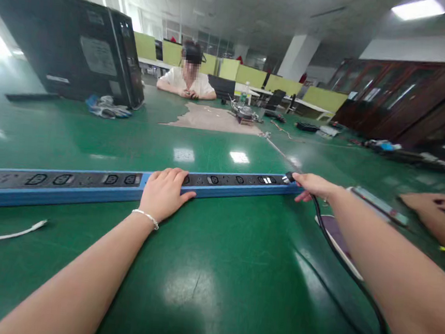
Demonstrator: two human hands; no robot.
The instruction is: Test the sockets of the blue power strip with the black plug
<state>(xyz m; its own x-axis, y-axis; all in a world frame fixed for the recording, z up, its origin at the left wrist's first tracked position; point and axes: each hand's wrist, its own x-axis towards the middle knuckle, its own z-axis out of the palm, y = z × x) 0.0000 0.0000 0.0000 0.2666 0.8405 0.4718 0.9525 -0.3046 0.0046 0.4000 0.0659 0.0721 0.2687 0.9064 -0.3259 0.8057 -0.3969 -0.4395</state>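
A long blue power strip [239,190] with black sockets lies across the green table, running past the left edge of the view. My left hand [164,193] rests over its middle, fingers lying across the top and thumb along the near side. At the strip's right end, my right hand [309,187] pinches a black power plug [289,178], its metal pins pointing left just by the last sockets. From this hand a black cable [335,252] hangs down and runs toward the lower right. Whether the pins touch a socket I cannot tell.
A black cabinet [62,44] stands at the back left, with gloves [106,107] beside it. A white cable [10,235] lies at left. Across the table sits a person [187,78]; another person's hands [430,202] are at right, near a purple notebook [336,239].
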